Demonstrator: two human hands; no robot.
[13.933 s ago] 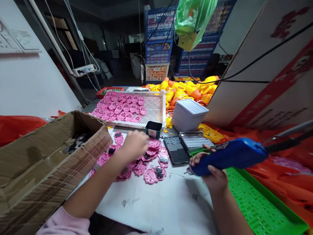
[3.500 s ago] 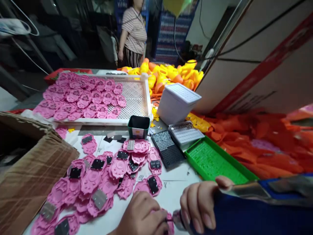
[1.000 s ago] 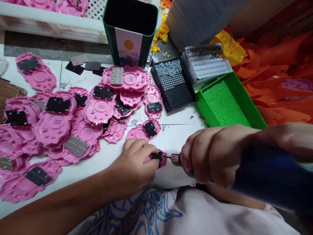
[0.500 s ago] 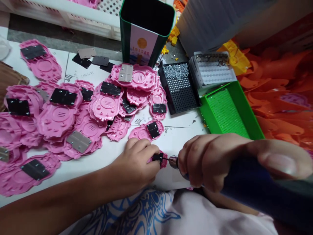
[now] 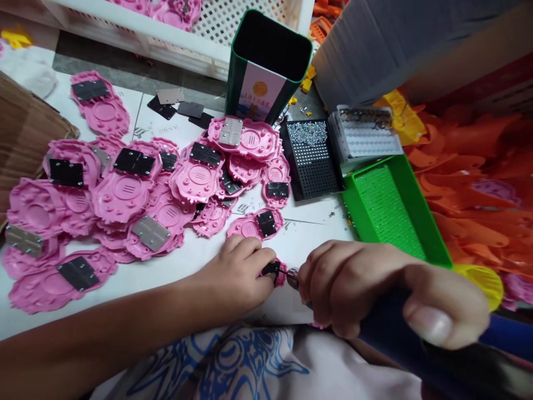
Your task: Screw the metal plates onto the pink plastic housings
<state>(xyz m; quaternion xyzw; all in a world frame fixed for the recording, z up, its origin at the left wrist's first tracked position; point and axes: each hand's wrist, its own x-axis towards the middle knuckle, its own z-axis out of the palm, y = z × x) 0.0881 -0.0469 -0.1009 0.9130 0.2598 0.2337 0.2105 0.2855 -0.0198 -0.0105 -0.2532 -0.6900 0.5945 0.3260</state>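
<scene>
My right hand [image 5: 366, 283] is wrapped round a dark blue electric screwdriver [image 5: 387, 322]. Its thin bit points left and meets a small black plate [image 5: 271, 269] on a pink plastic part [image 5: 281, 276]. Over that part lies my left hand [image 5: 239, 272], fingers curled and holding it against the white work surface [image 5: 291, 303]. Most of the held part is hidden under the left hand. Just beyond the knuckles rests another pink part [image 5: 245, 226] with a black plate screwed on.
Pink parts with plates [image 5: 129, 191] are heaped at left. Behind stand a green tin [image 5: 244, 91] and white crate [image 5: 166, 36]. A black screw tray [image 5: 314, 172], clear tray [image 5: 366, 133] and green tray [image 5: 433, 225] sit ahead right. Orange parts [image 5: 470, 183] fill the far right; a cardboard box [image 5: 29, 128] stands left.
The camera view has shifted, so the parts and tin appear farther right. Both hands keep their grips, and the bit stays at the black plate. The screwdriver's rear end appears lower.
</scene>
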